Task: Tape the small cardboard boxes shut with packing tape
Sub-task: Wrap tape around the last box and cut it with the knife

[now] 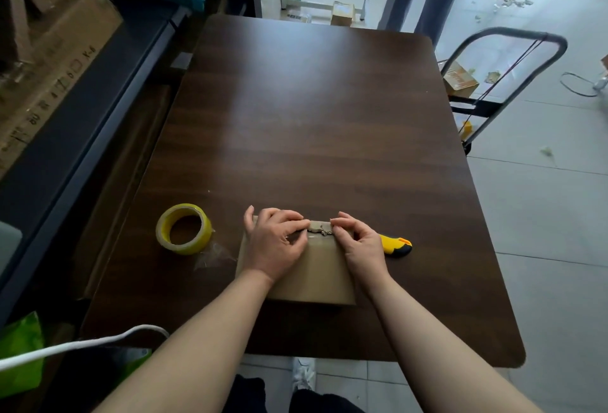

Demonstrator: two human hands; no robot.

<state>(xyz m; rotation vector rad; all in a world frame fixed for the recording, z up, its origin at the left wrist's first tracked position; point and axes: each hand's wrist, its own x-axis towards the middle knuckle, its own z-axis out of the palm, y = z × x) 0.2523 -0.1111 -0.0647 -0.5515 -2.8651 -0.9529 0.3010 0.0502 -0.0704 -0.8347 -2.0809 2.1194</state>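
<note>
**— Where is the box, and what are the hands doing?**

— A small cardboard box sits near the front edge of a dark wooden table. Both hands are on its far top edge. A ragged strip runs left to right along that edge. The left hand pinches one end with curled fingers and the right hand pinches the other, fingertips close together.

**— And the tape?**

— The yellow tape roll lies flat to the left of the box, just apart from it and nearer the left hand. A loose clear piece lies between roll and box. I think that hand would reach for the roll.

**— Anything in the way?**

— No. A yellow-and-black utility knife lies to the right, partly hidden behind the right hand. A hand cart stands beyond the table's right side.
</note>
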